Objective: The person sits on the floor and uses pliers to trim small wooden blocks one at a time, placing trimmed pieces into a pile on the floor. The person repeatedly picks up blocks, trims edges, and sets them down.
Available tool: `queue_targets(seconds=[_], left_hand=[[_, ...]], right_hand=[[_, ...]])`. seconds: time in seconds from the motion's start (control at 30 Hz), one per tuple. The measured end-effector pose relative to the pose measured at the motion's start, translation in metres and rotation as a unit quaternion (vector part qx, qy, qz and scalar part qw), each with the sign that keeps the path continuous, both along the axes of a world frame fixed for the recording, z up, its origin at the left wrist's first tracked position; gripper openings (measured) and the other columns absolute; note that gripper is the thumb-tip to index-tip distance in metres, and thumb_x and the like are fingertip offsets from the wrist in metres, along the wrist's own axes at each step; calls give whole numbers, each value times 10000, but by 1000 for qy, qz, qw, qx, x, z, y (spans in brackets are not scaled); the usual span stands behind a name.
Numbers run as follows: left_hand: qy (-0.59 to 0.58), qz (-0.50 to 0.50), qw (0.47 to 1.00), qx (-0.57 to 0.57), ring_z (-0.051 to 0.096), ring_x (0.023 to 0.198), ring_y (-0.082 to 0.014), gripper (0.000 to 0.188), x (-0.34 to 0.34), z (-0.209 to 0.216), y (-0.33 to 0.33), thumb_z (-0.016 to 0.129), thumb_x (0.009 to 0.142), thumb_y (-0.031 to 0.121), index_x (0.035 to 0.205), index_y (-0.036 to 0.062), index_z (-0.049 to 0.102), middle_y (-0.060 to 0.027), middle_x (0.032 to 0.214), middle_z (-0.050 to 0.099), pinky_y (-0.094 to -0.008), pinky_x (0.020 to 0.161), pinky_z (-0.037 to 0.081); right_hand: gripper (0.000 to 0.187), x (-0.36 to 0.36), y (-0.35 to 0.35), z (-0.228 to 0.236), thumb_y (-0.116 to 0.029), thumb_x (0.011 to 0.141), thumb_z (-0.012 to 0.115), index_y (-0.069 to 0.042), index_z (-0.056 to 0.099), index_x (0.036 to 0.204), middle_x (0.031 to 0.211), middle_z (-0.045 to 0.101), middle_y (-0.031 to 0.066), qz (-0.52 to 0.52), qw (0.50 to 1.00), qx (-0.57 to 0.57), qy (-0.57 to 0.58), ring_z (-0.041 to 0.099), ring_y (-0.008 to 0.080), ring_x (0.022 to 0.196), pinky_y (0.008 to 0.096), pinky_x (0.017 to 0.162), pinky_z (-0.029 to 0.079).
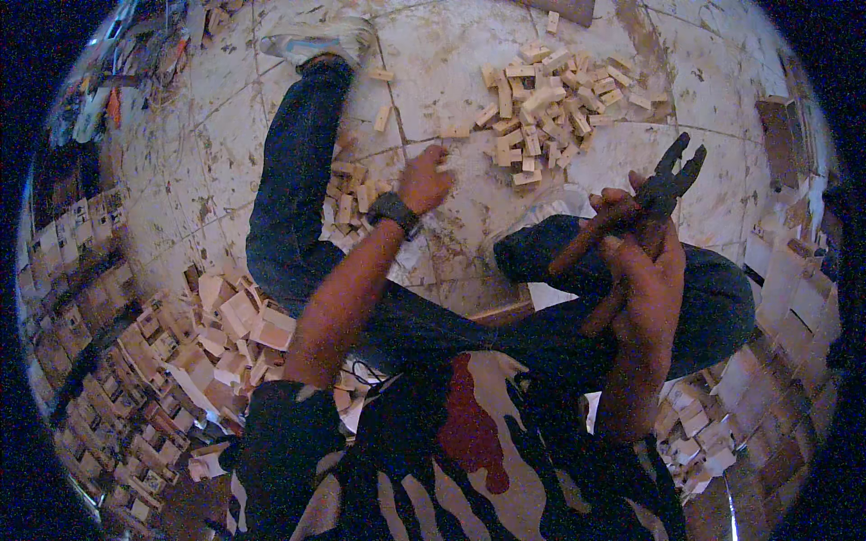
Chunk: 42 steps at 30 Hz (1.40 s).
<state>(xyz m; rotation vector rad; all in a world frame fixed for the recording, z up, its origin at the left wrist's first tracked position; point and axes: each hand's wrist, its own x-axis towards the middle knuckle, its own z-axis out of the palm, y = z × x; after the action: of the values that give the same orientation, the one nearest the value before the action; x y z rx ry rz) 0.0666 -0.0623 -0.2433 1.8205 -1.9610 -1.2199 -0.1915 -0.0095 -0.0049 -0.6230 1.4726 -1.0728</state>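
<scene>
Seated on the tiled floor [433,54], we see the right hand [645,266] clenched around the reddish handles of dark pliers [645,203], whose jaws stand open and point upward above the right knee. The left hand [424,180], wearing a wristwatch [393,210], reaches toward the floor with fingers curled; whether it grips anything we cannot tell. A heap of small wooden blocks [550,99] lies just beyond it. Stacked boxes [234,316] sit at the left.
</scene>
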Motion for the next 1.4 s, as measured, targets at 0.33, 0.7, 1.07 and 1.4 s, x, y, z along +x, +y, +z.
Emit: queue_targets(seconds=[0.33, 0.7, 1.07, 1.4], left_hand=[[-365, -250, 884, 150, 520, 1084, -316, 393, 68, -24, 18, 659, 746, 297, 1070, 87, 591, -158, 1123, 542, -441, 890, 467], [-285, -142, 939, 129, 613, 912, -339, 357, 72, -39, 5, 617, 755, 386, 937, 81, 651, -163, 935, 650, -439, 807, 491], [-204, -50, 962, 172, 594, 794, -304, 321, 112, -83, 12, 558, 796, 329, 927, 47, 636, -156, 844, 622, -400, 677, 493], [30, 231, 919, 318, 539, 695, -252, 337, 123, -65, 7, 509, 843, 324, 1005, 45, 606, -108, 776, 572, -374, 585, 471]], right_hand=[[645, 8, -2, 3, 7, 697, 528, 41, 356, 1318, 1142, 555, 167, -9, 999, 31, -23, 540, 273, 1084, 385, 960, 417], [615, 7, 0, -1, 38, 697, 514, 30, 389, 1299, 1136, 566, 142, 54, 997, 49, 30, 547, 253, 1076, 363, 960, 410], [458, 10, 7, -29, 23, 699, 528, 20, 479, 1154, 987, 577, 92, 178, 979, 56, 77, 576, 183, 836, 309, 754, 483], [387, 10, 12, -35, 24, 690, 540, 11, 516, 1077, 919, 570, 64, 172, 979, 55, 97, 561, 167, 794, 312, 735, 478]])
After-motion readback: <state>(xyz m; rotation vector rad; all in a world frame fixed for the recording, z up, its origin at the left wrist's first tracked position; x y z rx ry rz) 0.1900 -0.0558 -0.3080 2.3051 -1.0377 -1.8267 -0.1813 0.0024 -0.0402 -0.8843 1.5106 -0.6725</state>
